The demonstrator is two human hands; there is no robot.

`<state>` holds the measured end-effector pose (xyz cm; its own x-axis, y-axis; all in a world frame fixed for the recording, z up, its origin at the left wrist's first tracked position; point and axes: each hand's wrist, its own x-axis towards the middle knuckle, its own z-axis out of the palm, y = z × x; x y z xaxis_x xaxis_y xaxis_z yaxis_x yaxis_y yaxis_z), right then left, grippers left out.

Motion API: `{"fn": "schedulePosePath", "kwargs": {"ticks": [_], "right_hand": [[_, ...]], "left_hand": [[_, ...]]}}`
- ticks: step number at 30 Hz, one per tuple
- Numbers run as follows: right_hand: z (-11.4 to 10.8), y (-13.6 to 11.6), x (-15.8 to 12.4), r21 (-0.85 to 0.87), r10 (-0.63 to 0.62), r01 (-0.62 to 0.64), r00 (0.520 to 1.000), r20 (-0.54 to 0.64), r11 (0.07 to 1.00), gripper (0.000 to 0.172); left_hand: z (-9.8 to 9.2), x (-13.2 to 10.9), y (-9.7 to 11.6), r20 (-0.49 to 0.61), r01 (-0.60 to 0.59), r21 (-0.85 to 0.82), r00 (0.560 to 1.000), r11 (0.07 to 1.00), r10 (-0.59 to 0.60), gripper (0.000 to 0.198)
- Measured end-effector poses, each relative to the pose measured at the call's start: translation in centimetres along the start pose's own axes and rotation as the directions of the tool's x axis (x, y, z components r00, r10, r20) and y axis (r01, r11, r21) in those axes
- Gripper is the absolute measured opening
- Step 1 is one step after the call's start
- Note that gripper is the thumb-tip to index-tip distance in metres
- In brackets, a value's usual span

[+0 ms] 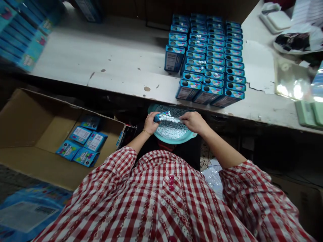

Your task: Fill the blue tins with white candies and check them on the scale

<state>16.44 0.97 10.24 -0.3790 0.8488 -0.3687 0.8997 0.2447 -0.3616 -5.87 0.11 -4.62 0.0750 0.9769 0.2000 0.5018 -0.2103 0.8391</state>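
My left hand (151, 123) is closed around a small blue candy box (156, 117), tilted over a turquoise basin (190, 137). In my right hand (193, 121) is the handle of a spoon or small scoop, mostly hidden under a heap of small white candies (171, 119). The heap reaches the mouth of the box. Below both hands, the basin is full of loose white candies (170, 132) and rests at my lap.
Rows of upright blue boxes (212, 82) with round top holes stand on the white table (121, 67). A cardboard carton (32, 158) on the left holds several blue boxes (80, 134). More blue packs (27, 37) are stacked at the far left.
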Motion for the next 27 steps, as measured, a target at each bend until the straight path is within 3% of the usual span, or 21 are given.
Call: {"fn": "schedulePosePath", "kwargs": {"ticks": [3, 6, 8, 11, 14, 17, 19, 22, 27], "right_hand": [[-1.7, -3.3, 0.2, -0.204, 0.048, -0.036, 0.997, 0.056, 0.978, 0.032], [-3.0, -5.5, 0.2, -0.299, 0.044, -0.016, 0.995, 0.089, 0.954, 0.033], [-3.5, -5.6, -0.3, -0.313, 0.028, 0.002, 0.996, 0.09, 0.95, 0.033], [-3.1, -3.0, -1.2, -0.28, 0.01, 0.004, 0.999, 0.05, 0.96, 0.033], [0.0, 1.4, -1.1, -0.189, 0.069, -0.072, 0.997, -0.019, 0.979, 0.033], [5.2, 4.2, 0.8, -0.175, 0.2, -0.195, 0.98, 0.01, 0.965, 0.036], [8.7, 4.4, 2.4, -0.212, 0.255, -0.229, 0.962, 0.102, 0.95, 0.037], [12.7, 3.1, 4.0, -0.185, 0.219, -0.185, 0.959, 0.182, 0.965, 0.035], [15.1, 2.8, 4.5, -0.067, 0.136, -0.124, 0.963, 0.232, 0.99, 0.033]], "left_hand": [[0.3, -0.1, 0.1, 0.013, -0.02, 0.01, 1.0, 1.0, 0.02, 0.036], [0.5, -0.1, 0.0, 0.016, -0.02, 0.012, 1.0, 1.0, 0.02, 0.036], [0.4, -0.1, 0.0, 0.009, -0.004, 0.002, 1.0, 1.0, 0.004, 0.036], [0.0, -0.2, -0.3, -0.02, 0.022, -0.038, 1.0, 0.999, -0.023, 0.035], [-0.3, -0.5, -0.7, -0.061, 0.041, -0.074, 0.997, 0.996, -0.046, 0.035], [-0.4, -0.8, -1.2, -0.086, 0.074, -0.091, 0.993, 0.993, -0.082, 0.038], [-0.2, -0.9, -1.4, -0.081, 0.091, -0.098, 0.992, 0.991, -0.099, 0.039], [0.0, -0.9, -1.5, -0.075, 0.102, -0.112, 0.991, 0.988, -0.111, 0.039], [0.1, -0.7, -1.6, -0.106, 0.149, -0.139, 0.981, 0.979, -0.164, 0.04]]}}
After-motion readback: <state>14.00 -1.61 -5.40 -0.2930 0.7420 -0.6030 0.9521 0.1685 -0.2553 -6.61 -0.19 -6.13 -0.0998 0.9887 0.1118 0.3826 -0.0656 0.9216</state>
